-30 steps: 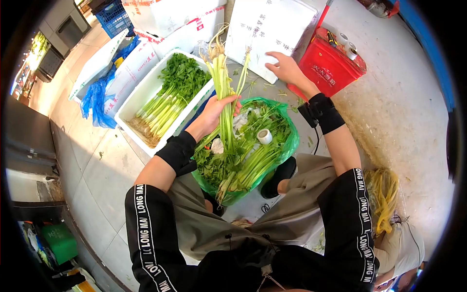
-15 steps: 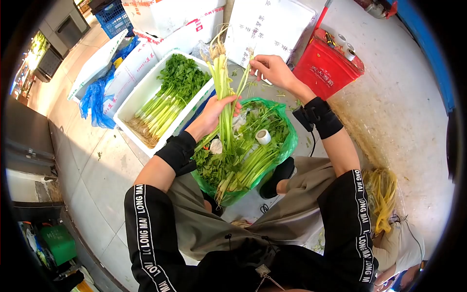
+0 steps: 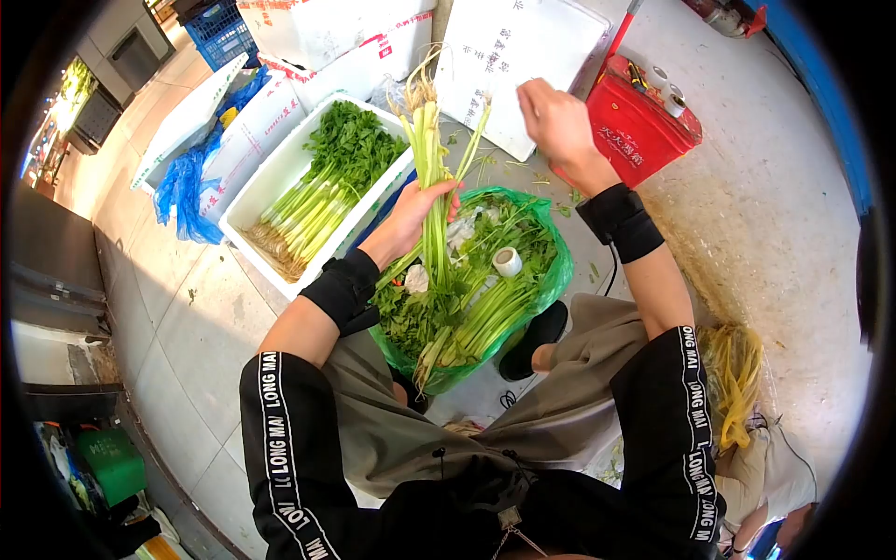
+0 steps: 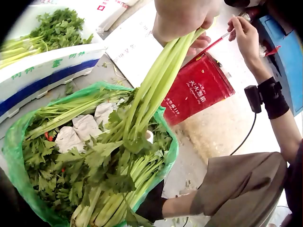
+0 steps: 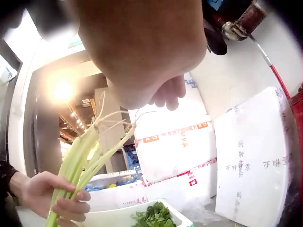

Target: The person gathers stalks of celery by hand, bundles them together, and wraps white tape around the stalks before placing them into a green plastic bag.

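My left hand [image 3: 411, 219] grips a bunch of celery [image 3: 431, 149], its pale roots pointing up and away from me. One thinner stalk leans out to the right of the bunch. In the right wrist view, the fingers of the left hand [image 5: 52, 194] wrap around the stalks. My right hand [image 3: 565, 135] is raised to the right of the root ends, apart from them. Its fingers are loosely bent, with nothing visible in them. Below, a green plastic bag [image 3: 557, 252] contains more celery, white lumps and a white roll [image 3: 507, 262].
Left of the bag stands a white foam box [image 3: 245, 245] with celery [image 3: 350, 149] laid in it. Beyond are a white printed box [image 3: 513, 47] and a red box [image 3: 621, 140] with rolls on top. Yellow plastic [image 3: 733, 373] lies at the right. Leaf scraps dot the floor.
My right hand came in to the thin stalk beside the roots, then drew back to the right, its fingers more bent than at first. The left hand keeps its grip on the celery.
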A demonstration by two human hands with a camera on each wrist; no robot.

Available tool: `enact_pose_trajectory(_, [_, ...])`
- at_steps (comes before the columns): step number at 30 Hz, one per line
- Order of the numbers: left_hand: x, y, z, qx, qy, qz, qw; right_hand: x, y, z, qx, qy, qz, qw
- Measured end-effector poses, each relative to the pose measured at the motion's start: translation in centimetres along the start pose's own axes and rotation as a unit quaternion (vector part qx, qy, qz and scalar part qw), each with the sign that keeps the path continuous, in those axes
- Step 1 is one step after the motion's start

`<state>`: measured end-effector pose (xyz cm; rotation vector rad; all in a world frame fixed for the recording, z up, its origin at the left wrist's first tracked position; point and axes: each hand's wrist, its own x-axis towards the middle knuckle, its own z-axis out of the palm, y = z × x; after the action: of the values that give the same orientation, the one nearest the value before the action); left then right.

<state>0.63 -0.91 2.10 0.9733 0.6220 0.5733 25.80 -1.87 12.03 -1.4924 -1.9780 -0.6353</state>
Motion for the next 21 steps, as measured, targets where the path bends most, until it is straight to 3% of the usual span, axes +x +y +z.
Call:
enact_pose_trajectory(1, [-0.1,0.0,0.0,0.004,0.000,-0.001,1.000,0.2,0.2,-0.4,0.017,0.041,0.003,0.999])
enact_pose_trajectory(3, [-0.2,-0.1,-0.3,0.007,0.001,-0.002,1.000,0.6,-0.1,-1.1,0.126,0.076,0.110,0.983])
enact_pose_trajectory(4, [-0.1,-0.3,-0.4,0.006,-0.002,-0.003,1.000,-0.1,1.0,0.2,0.125,0.076,0.110,0.983])
enact_pose_trajectory(6, [0.0,-0.5,-0.2,0.005,-0.007,-0.004,1.000,-1.5,2.9,2.9,-0.062,-0.040,0.082,0.994])
enact_pose_trajectory(7, [-0.1,-0.5,0.0,0.003,0.002,-0.010,1.000,-2.0,3.0,2.9,-0.063,-0.037,0.084,0.994])
enact_pose_trajectory(8, [-0.1,-0.2,-0.1,0.003,0.012,-0.016,1.000,-2.9,2.9,3.0,-0.081,-0.244,0.060,0.964])
enact_pose_trajectory(9, [-0.1,-0.2,-0.2,0.005,0.011,-0.018,1.000,-3.3,2.3,2.7,-0.095,-0.443,0.033,0.891])
enact_pose_trajectory(10, [0.0,-0.4,-0.2,0.006,0.008,-0.018,1.000,-3.4,1.7,2.7,-0.094,-0.445,0.037,0.890])
enact_pose_trajectory(12, [0.0,-0.1,0.1,0.002,0.014,-0.014,1.000,-2.1,0.4,3.1,0.020,-0.187,0.061,0.980])
enact_pose_trajectory(13, [0.1,-0.1,0.0,0.001,0.016,-0.013,1.000,-1.3,-0.3,2.6,0.020,-0.187,0.059,0.980])
enact_pose_trajectory(14, [0.3,-0.2,-0.2,-0.002,0.012,-0.006,1.000,-0.7,-0.8,2.1,0.198,-0.236,0.149,0.940])
enact_pose_trajectory(15, [0.3,-0.4,-0.2,-0.004,0.006,-0.002,1.000,-0.4,-1.2,1.8,0.365,-0.274,0.235,0.858])
enact_pose_trajectory(16, [0.3,-0.5,-0.1,-0.004,0.004,-0.003,1.000,-0.7,-1.4,2.1,0.364,-0.274,0.238,0.858])
enact_pose_trajectory(18, [0.4,-0.4,0.2,0.001,0.012,-0.002,1.000,-0.9,-1.6,2.4,0.369,-0.209,0.152,0.893])
enact_pose_trajectory(21, [0.2,-0.1,0.5,0.017,0.019,-0.003,1.000,-0.5,-1.5,2.1,0.344,-0.232,0.195,0.889])
